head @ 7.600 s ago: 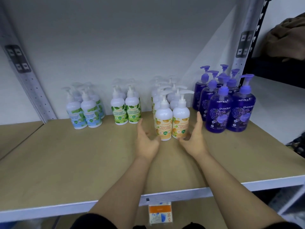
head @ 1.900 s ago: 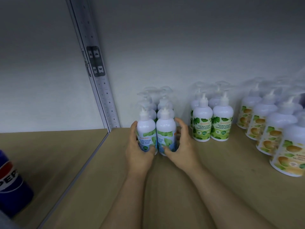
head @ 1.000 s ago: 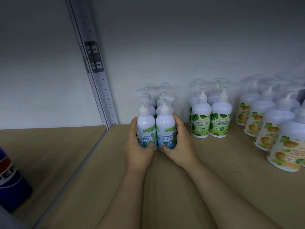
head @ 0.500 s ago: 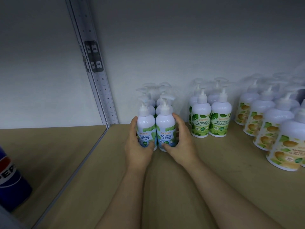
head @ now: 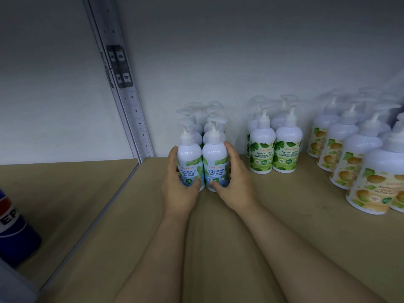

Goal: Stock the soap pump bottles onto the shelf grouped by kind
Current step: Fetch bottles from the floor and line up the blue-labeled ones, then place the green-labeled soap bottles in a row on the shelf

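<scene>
- Two front cool mint bottles [head: 202, 166] upright on shelf [head: 218, 226], touching; clasped outside by left hand [head: 179, 189] and right hand [head: 235, 184], fingers curled round; more behind
- Right of hands: green-label bottles [head: 274, 154]; beyond, orange-label bottles [head: 349, 162]
- Far left: blue Pepsi bottle [head: 13, 226]

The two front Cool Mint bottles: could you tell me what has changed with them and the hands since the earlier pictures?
At first both hands framed the orange-label bottles. Now the left hand grips the left Cool Mint bottle and the right hand the right Cool Mint bottle, upright and pressed together. Over the last two seconds that grip barely shifted. The green-label bottles stayed put.
</scene>
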